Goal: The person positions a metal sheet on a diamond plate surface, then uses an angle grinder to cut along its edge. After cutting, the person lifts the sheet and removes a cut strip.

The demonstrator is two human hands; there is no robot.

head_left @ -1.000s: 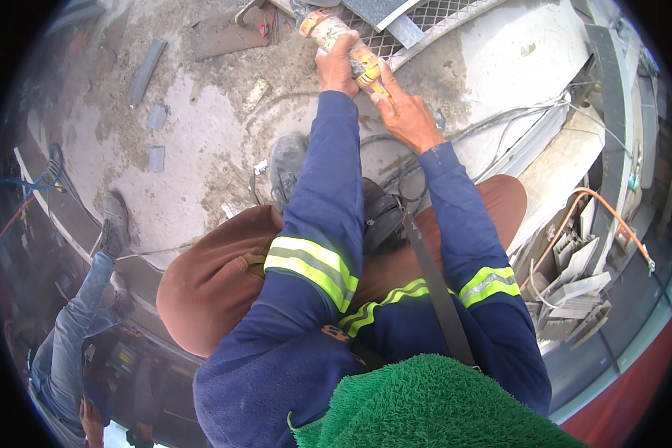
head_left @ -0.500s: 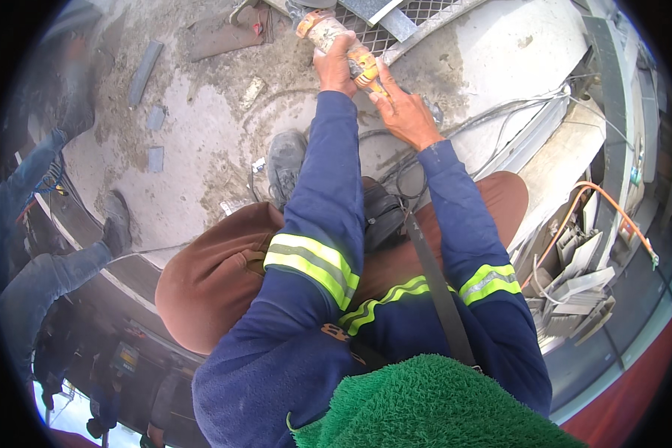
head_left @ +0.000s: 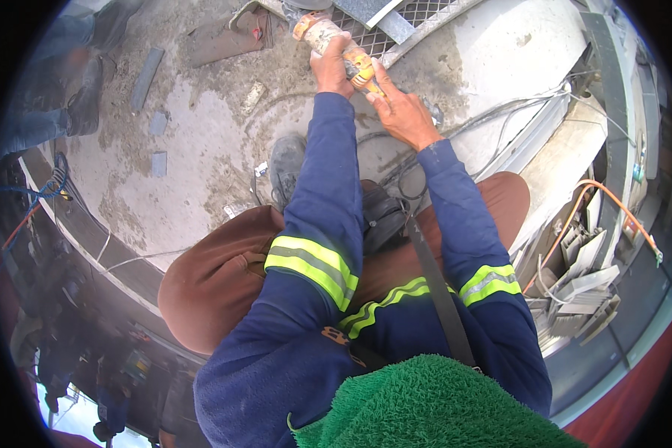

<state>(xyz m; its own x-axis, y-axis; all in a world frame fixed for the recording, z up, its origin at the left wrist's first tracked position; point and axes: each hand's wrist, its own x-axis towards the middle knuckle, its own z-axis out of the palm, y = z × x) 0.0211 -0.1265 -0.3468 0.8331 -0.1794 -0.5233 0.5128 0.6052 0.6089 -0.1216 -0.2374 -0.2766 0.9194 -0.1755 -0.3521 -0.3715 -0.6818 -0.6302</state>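
Grinder (head_left: 322,33) sits in a two-handed grip, left hand (head_left: 331,69) curled round its body, right hand (head_left: 405,116) closed about its rear end, near metal mesh (head_left: 370,39).

A yellow-and-orange cylindrical power tool (head_left: 322,32) is lying across the grip. Grey flat metal strips (head_left: 396,28) are resting on a diamond-patterned metal mesh (head_left: 369,39), just ahead and right. A brown flat sheet (head_left: 228,41) is lying leftward; a long grey metal strip (head_left: 147,80), farther left. Rightward and behind, an orange thin hose (head_left: 614,196) is curving beside heaped grey metal offcuts (head_left: 586,276).
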